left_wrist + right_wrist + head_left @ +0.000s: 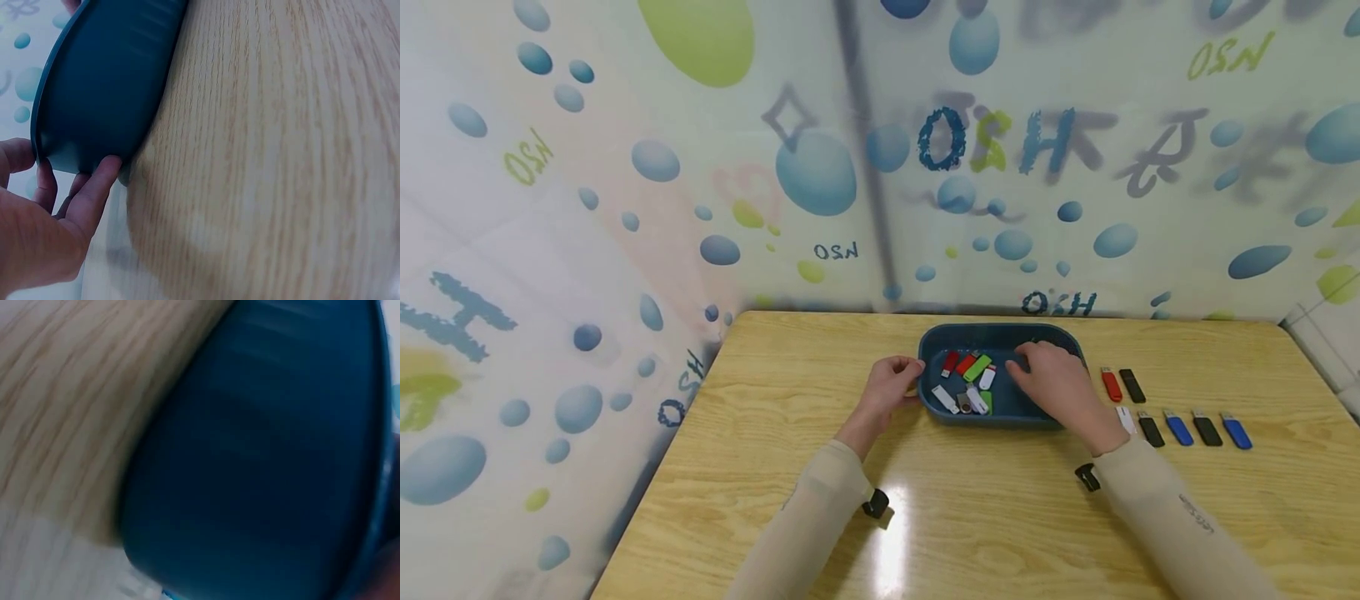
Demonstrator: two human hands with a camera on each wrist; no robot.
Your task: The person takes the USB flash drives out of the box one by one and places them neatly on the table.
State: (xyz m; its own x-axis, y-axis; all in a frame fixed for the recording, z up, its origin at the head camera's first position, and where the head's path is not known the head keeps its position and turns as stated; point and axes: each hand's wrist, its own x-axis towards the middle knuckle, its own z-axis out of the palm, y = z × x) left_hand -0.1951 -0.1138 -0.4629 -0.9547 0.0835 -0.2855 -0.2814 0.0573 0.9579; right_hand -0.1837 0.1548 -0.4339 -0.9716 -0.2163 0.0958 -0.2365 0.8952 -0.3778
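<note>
Head view, near to far: shows beige sleeves (pixel 808 517) above the wood-grain counter (pixel 985 517), then front-row USB sticks (pixel 1178 428) in white, black, blue, black, blue, probably spaced for easy telling apart. Next, shows the left hand (pixel 887 385) at the left end of the dark blue plastic bin (pixel 1000 422), pinching rim and end wall between thumb and fingers (pixel 100 184), likely for steadiness. Opposite, shows the right hand (pixel 1051 379) over the bin's right part, thumb and forefinger parted around nothing visible; cannot tell of anything under the palm, given a badly blurred right wrist view. Inside the bin, toward the left, shows loose USB sticks (pixel 977 367), red, green and white among them, jumbled rather than lined up. Right of the bin, behind the front row, shows a red stick (pixel 1112 385) beside a black stick (pixel 1132 386), seemingly laid as a separate row. Farthest off, shows a bubble-printed wall covering (pixel 816 175).
</note>
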